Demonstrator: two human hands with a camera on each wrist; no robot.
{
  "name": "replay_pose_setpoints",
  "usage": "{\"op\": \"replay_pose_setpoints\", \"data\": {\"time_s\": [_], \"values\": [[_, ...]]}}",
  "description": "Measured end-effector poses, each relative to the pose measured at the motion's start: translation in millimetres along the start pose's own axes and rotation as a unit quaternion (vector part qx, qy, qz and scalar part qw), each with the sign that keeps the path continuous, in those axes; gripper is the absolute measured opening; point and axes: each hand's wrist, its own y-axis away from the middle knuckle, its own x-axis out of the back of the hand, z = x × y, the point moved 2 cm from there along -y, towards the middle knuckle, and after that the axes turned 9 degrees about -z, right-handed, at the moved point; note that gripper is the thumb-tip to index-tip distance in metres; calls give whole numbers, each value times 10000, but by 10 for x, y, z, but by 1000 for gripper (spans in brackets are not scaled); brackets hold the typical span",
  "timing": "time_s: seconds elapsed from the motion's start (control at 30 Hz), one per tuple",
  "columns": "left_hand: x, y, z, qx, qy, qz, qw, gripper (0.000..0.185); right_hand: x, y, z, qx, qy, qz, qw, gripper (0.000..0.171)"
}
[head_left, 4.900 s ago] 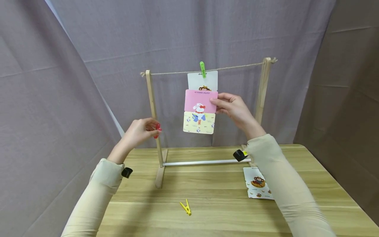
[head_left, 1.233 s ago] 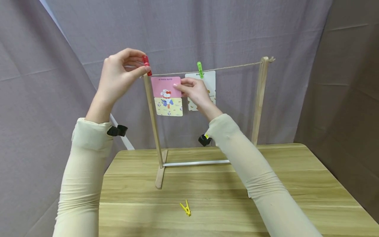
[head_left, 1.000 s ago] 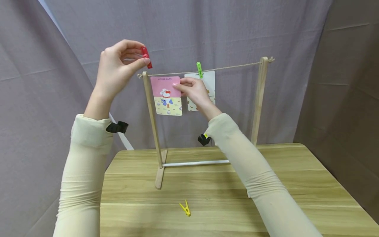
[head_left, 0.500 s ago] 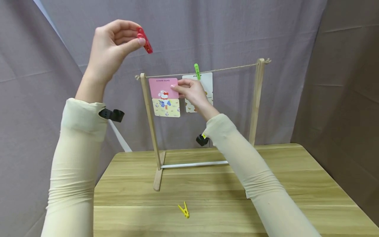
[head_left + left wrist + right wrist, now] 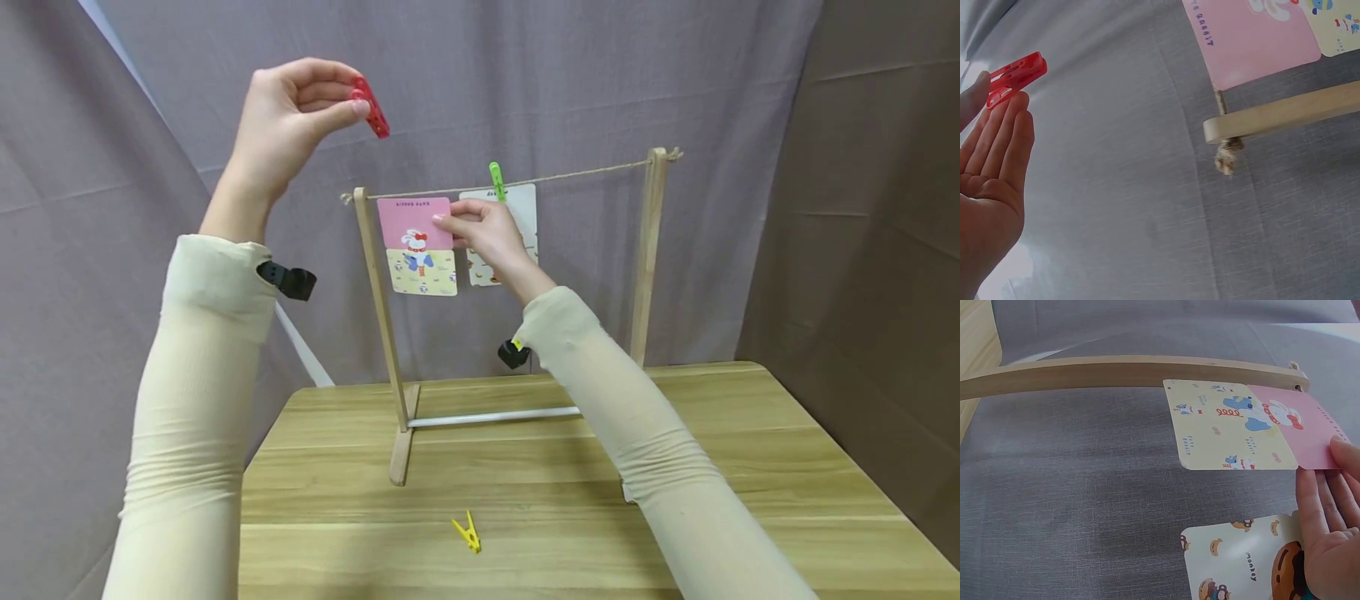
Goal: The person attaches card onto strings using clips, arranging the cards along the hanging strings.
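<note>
The red clothespin (image 5: pixel 371 107) sits pinched between the left hand (image 5: pixel 288 117) thumb and fingers (image 5: pixel 999 134), raised above the string (image 5: pixel 577 174). The right hand (image 5: pixel 483 233) fingers pinch the pink card (image 5: pixel 415 223) against the string, beside the left post (image 5: pixel 378 308). A green clothespin (image 5: pixel 496 179) holds the monkey card (image 5: pixel 1241 565). A yellow clothespin (image 5: pixel 467 532) lies on the surface (image 5: pixel 750 467).

Yellow peg (image 5: pixel 467 532) on table (image 5: pixel 750 450), grey cloth bkgd (image 5: pixel 600 75).

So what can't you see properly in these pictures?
- Small print on the rabbit card: too small in the head view.
- Monkey card: partly hidden behind the right hand; cut off by the right wrist view's edge.
- Red peg tips: covered by the left hand's fingertips.
</note>
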Motion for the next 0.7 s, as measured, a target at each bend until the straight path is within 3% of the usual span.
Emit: {"op": "replay_pose_setpoints", "data": {"time_s": [0.37,0.7], "values": [[-28,-66,-106,91,755,-61,9971,28,6,-4,-11,43,-25,13,10000,29],[-30,-85,-270,333,388,-19,9987,25,-7,2,-4,217,-121,-28,9997,27]]}}
